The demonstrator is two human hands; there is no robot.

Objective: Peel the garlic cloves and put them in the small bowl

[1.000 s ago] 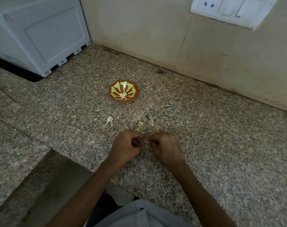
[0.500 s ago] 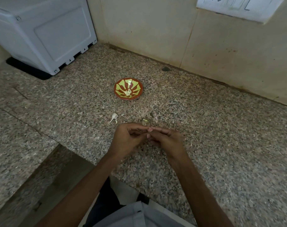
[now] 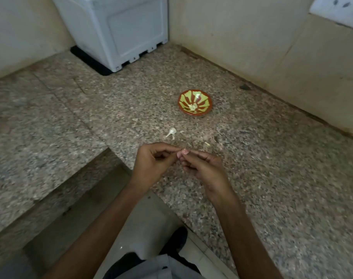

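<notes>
A small red bowl with a yellow-green pattern stands on the speckled granite counter and holds a few pale peeled cloves. My left hand and my right hand meet fingertip to fingertip just above the counter's front corner. Between them they pinch a small garlic clove, mostly hidden by the fingers. An unpeeled white clove with a thin tail lies on the counter between my hands and the bowl. Small bits of peel lie to its right.
A white plastic appliance stands on a black mat in the back left corner. Tiled walls close the back and right, with a white switch plate at the upper right. The counter's inner corner edge drops off under my left wrist.
The view has swung left, so the bowl and loose clove sit further right in the frame. My hands stay together at the fingertips, working the clove they pinch.
</notes>
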